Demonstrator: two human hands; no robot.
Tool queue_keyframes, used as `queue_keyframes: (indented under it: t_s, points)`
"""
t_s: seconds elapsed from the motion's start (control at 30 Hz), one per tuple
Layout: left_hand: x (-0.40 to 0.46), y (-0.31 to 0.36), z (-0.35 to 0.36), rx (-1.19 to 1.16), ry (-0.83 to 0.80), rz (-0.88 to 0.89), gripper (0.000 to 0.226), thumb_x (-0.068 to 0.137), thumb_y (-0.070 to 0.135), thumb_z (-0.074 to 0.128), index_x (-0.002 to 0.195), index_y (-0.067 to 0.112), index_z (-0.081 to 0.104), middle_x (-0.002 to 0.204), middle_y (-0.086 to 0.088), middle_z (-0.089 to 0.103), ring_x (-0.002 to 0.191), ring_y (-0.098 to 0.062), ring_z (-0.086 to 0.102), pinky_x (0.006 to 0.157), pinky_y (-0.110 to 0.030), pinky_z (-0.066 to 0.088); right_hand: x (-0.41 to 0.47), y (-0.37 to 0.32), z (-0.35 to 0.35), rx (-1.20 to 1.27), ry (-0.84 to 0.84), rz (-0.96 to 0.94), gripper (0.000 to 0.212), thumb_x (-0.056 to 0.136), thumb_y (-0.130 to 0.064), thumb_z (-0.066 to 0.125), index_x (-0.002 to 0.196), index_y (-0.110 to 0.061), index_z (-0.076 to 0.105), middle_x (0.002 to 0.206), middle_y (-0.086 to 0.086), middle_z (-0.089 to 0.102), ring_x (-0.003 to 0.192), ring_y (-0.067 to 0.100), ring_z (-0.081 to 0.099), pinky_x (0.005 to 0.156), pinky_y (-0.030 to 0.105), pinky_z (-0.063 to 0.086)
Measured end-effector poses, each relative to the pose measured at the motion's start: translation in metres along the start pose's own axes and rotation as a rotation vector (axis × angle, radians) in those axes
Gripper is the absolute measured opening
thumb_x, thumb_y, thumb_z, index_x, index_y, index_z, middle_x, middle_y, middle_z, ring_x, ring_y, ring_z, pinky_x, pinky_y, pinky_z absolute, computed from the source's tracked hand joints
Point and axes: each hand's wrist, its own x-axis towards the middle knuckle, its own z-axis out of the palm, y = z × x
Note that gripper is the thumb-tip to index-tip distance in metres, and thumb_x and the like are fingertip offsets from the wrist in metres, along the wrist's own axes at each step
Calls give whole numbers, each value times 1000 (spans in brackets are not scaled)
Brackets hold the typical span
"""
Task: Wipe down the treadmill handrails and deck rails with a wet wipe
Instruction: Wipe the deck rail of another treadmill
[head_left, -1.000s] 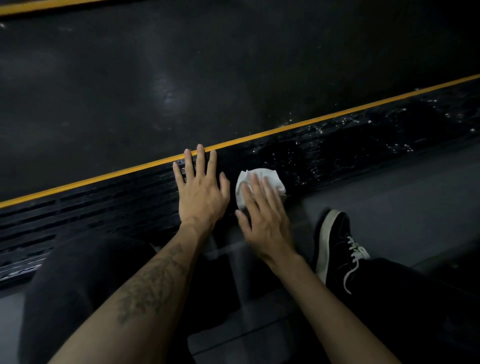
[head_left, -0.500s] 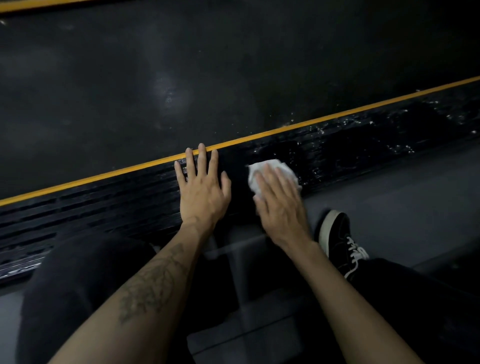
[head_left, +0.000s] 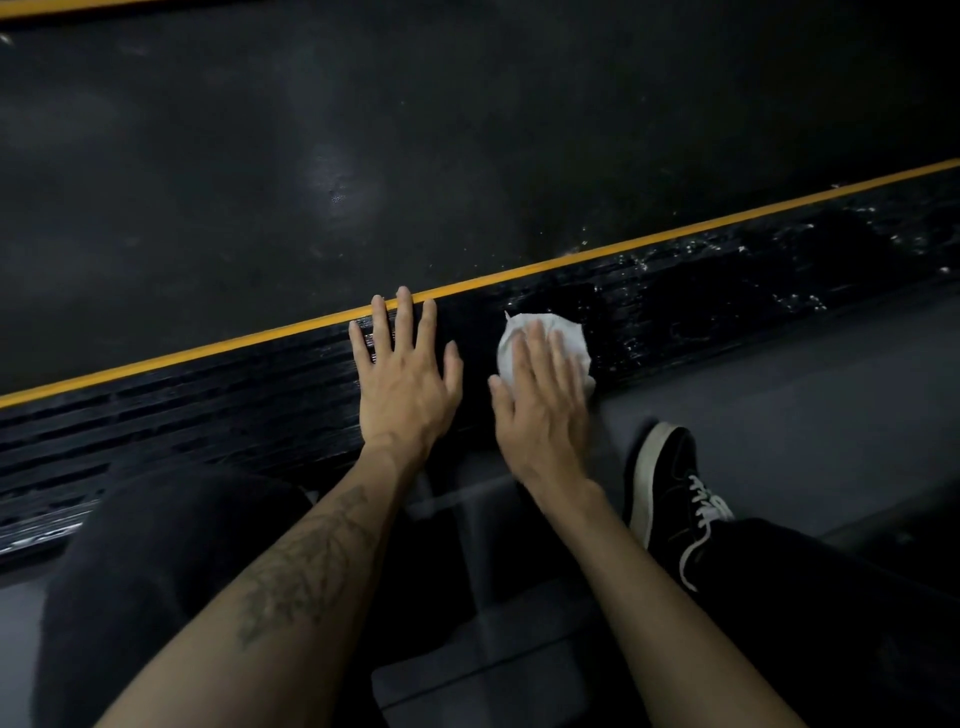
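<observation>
Nearby, black shoe (head_left: 670, 483) beside wipe-pressing right hand (head_left: 545, 410).

Soft white crumpled wet wipe (head_left: 545, 338), like thin paper cloth. Black ribbed deck rail (head_left: 218, 410), grooved and rough, shiny and wet with little drops on the right. Smooth yellow stripe (head_left: 208, 352) along its far edge. Dull, finely bumpy black belt (head_left: 415, 156) beyond. Black cloth shoe (head_left: 670, 483) with white laces.
</observation>
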Motion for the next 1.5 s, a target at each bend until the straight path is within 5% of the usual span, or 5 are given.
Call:
queue_keyframes:
  t_s: [0.17,0.33,0.5,0.67,1.5]
  points:
    - [0,-1,1,3,-2,3,63,107,48,22,164,21,20,173,-7,5,159,-31,-6,127,-56,-1,0,11,-3,-65,-84,-263,58,106,-37,28,157,-14,41,167,5,28,156,26,24,126,48,21]
    - [1,0,2,3,8,-1,61,108,47,22,163,21,20,173,-7,7,159,-32,-4,127,-57,0,12,13,-8,-26,-49,1,63,105,-38,15,159,-13,35,169,7,23,158,26,14,128,46,12]
    - [2,-1,3,-1,11,-2,62,107,47,20,163,22,20,173,-6,6,159,-31,-4,127,-56,-1,8,16,-6,-37,-101,-265,52,108,-35,32,156,-18,42,166,4,30,156,24,24,125,45,22]
    - [2,-1,3,3,16,-2,62,107,47,19,163,22,20,173,-6,7,159,-31,-4,127,-57,-1,20,30,-13,-37,-63,0,57,109,-39,25,158,-13,37,168,8,25,158,25,16,127,47,16]
    - [3,0,4,-39,13,-2,58,109,43,22,163,24,20,173,-4,6,159,-29,-6,127,-57,-1,33,-5,0,-9,-120,-64,55,110,-33,33,162,-14,26,171,4,16,159,25,8,129,44,4]
